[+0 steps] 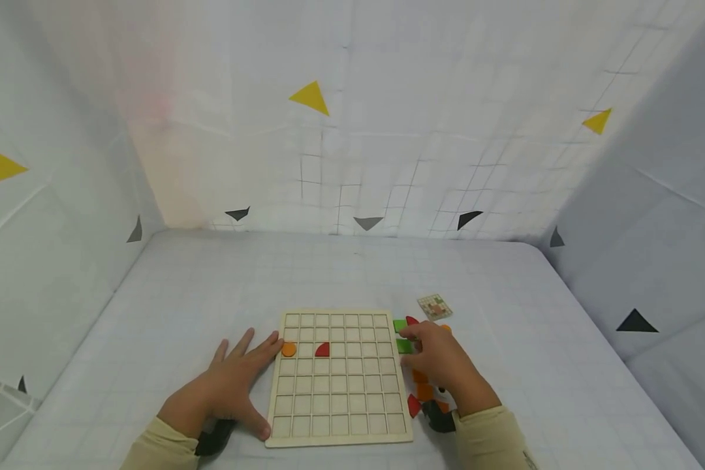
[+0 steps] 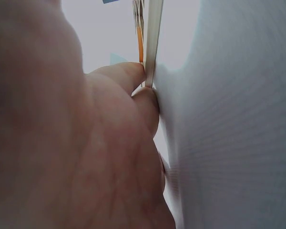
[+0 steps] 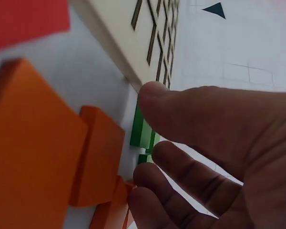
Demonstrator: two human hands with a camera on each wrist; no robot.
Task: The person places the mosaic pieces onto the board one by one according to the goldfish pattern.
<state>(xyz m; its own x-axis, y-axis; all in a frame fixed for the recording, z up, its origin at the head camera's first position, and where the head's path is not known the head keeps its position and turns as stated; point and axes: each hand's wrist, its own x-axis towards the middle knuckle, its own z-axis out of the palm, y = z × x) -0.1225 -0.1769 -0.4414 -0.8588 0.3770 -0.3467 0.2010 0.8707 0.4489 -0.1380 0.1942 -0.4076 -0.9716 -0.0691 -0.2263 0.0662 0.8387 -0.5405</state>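
Observation:
A pale wooden grid board (image 1: 339,405) lies flat on the table. An orange disc (image 1: 289,350) and a red quarter-round piece (image 1: 323,350) sit in its cells, in one row. My left hand (image 1: 229,385) spreads its fingers along the board's left edge, thumb near the lower corner and fingertips by the disc. At the right edge is my right hand (image 1: 443,359), thumb at the board's rim and fingers apart from it. Green square pieces (image 1: 404,346) lie by its fingertips; in the right wrist view a green piece (image 3: 141,126) shows behind the thumb.
Orange pieces (image 1: 425,391) lie right of the board, partly under the right hand, with a red piece (image 1: 414,405) near the lower right. A small patterned card (image 1: 435,307) lies beyond the right hand. White cloth walls (image 1: 352,163) enclose the table's back and sides.

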